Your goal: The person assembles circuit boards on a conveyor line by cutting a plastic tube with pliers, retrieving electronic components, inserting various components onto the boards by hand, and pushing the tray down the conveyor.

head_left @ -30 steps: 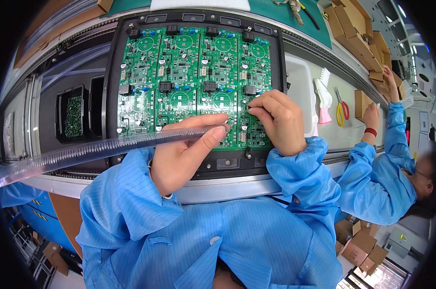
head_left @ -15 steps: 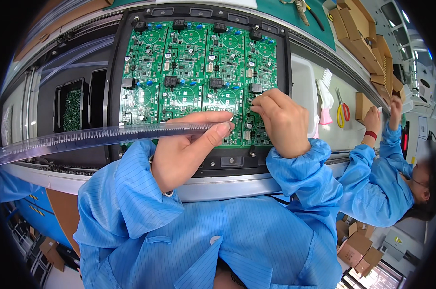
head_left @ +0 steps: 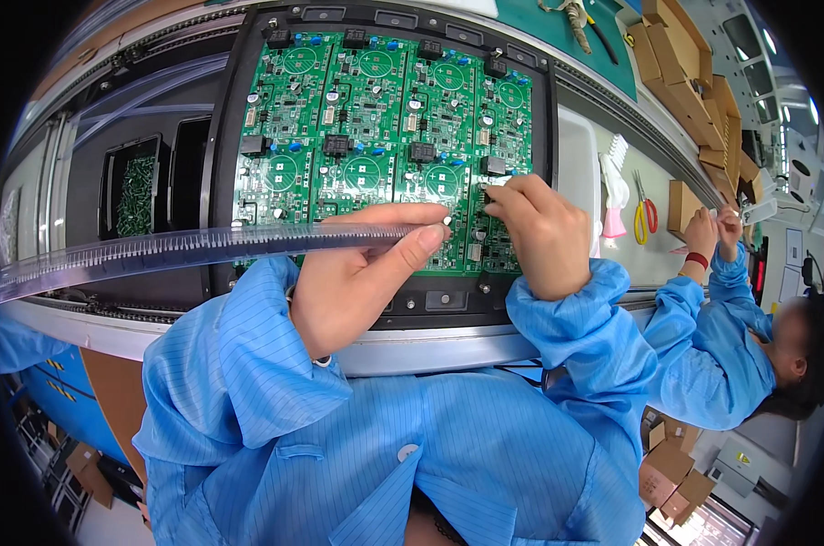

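My left hand (head_left: 357,282) is closed around the end of a long clear plastic tube (head_left: 193,244) filled with a row of small dark parts with pins. The tube slants off to the left, passing over the front of a panel of green circuit boards (head_left: 362,173). A small white tip shows at the tube end by my fingertips. My right hand (head_left: 544,227) is pinched down at the right column of boards, beside a dark pinned part (head_left: 486,197). My fingers hide whatever is between them. The boards sit in a black frame (head_left: 541,109) and carry black blocks and blue parts.
Left of the frame stands a black bin (head_left: 137,187) of small green parts. To the right lie a white tray (head_left: 574,173), a white brush (head_left: 615,187) and yellow-and-red handled pliers (head_left: 646,218). Cardboard boxes (head_left: 681,73) stand farther right, near a co-worker's hands (head_left: 712,232).
The frame of boards has shifted slightly to the right and farther away in the picture. My right hand stays pinched at the right-hand boards. The tube's end sits a little higher.
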`<state>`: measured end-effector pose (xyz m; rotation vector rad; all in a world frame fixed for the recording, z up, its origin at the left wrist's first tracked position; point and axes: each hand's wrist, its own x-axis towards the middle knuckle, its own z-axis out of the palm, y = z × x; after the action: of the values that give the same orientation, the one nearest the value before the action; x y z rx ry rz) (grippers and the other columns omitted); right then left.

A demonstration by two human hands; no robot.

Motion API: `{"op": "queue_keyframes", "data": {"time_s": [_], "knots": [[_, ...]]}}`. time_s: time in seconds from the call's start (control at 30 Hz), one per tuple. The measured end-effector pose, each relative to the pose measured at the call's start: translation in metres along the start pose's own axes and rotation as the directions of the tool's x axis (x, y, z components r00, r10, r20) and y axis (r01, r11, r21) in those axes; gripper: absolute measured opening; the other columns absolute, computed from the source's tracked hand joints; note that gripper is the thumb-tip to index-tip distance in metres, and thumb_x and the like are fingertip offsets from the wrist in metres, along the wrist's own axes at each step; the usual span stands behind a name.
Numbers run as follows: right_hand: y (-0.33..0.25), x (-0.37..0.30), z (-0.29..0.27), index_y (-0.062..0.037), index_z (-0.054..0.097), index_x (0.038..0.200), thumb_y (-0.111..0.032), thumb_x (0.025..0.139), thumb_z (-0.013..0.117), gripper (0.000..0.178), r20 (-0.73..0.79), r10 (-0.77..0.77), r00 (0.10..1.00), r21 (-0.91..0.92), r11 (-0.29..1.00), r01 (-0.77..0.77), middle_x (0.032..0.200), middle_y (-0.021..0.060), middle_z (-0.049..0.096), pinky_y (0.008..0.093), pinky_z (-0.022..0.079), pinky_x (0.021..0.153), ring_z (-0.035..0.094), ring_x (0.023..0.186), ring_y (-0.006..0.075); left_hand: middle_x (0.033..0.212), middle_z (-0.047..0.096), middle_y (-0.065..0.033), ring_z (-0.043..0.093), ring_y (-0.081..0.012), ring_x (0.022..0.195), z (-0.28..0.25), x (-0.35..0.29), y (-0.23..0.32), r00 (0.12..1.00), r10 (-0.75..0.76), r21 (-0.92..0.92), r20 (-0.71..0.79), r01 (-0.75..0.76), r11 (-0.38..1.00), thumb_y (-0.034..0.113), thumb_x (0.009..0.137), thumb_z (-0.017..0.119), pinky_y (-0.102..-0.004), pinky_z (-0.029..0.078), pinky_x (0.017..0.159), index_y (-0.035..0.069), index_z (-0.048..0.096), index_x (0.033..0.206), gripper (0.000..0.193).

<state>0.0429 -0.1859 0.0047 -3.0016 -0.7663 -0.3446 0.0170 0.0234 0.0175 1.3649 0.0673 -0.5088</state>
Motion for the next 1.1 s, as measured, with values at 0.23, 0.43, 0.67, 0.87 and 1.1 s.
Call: {"op": "queue_keyframes", "data": {"time_s": [0.23, 0.43, 0.67, 0.87, 1.1], "knots": [[-0.005, -0.011, -0.007, -0.0081, 0.067, 0.096, 0.001, 0.067, 0.064, 0.031, -0.064, 0.007, 0.998, 0.08, 0.997, -0.002, 0.087, 0.0012, 0.059, 0.026, 0.045, 0.059, 0.055, 0.065, 0.0175, 0.098, 0.064, -0.0182, 0.063, -0.024, 0.092, -0.001, 0.001, -0.001, 0.999, 0.024, -0.058, -0.033, -0.026, 0.998, 0.016, 0.089, 0.058, -0.0283, 0.053, 0.077, -0.003, 0.058, 0.112, 0.03], [-0.027, -0.001, -0.019, -0.0053, 0.067, 0.095, 0.002, 0.066, 0.068, 0.03, -0.144, 0.122, 0.982, 0.635, 0.772, -0.003, 0.086, 0.0035, 0.062, 0.0256, 0.045, 0.064, 0.054, 0.069, 0.0178, 0.101, 0.063, -0.0196, 0.063, -0.0254, 0.094, 0.0, 0.0, -0.001, 0.996, -0.079, -0.214, -0.031, 0.07, 0.974, 0.019, 0.091, 0.055, -0.0289, 0.052, 0.079, -0.004, 0.055, 0.115, 0.034], [-0.045, 0.007, -0.012, -0.006, 0.068, 0.091, -0.001, 0.062, 0.071, 0.03, -0.214, 0.062, 0.975, 0.635, 0.767, 0.09, 0.078, 0.0029, 0.062, 0.0249, 0.045, 0.062, 0.054, 0.069, 0.0159, 0.104, 0.061, -0.0217, 0.062, -0.0269, 0.097, -0.013, -0.004, 0.007, 0.986, -0.146, -0.335, 0.082, 0.165, 0.927, 0.023, 0.093, 0.05, -0.0293, 0.052, 0.081, -0.005, 0.051, 0.119, 0.038], [-0.034, 0.018, 0.0, -0.0048, 0.069, 0.088, 0.0, 0.064, 0.071, 0.025, -0.175, 0.091, 0.98, 0.561, 0.828, 0.023, 0.075, 0.0029, 0.062, 0.0261, 0.045, 0.064, 0.054, 0.07, 0.0169, 0.105, 0.06, -0.0235, 0.062, -0.0275, 0.098, -0.028, -0.005, 0.014, 0.984, -0.166, -0.334, 0.065, 0.178, 0.925, 0.023, 0.094, 0.048, -0.0291, 0.052, 0.081, -0.006, 0.049, 0.121, 0.039], [-0.025, 0.026, 0.01, -0.0068, 0.069, 0.084, -0.001, 0.065, 0.071, 0.019, -0.117, 0.086, 0.989, 0.306, 0.951, -0.046, 0.08, 0.0012, 0.062, 0.026, 0.045, 0.062, 0.054, 0.07, 0.0165, 0.105, 0.06, -0.0242, 0.063, -0.0271, 0.096, -0.046, -0.009, 0.018, 0.994, -0.111, -0.274, -0.006, 0.105, 0.956, 0.022, 0.094, 0.048, -0.0295, 0.052, 0.081, -0.006, 0.048, 0.121, 0.039]]}}
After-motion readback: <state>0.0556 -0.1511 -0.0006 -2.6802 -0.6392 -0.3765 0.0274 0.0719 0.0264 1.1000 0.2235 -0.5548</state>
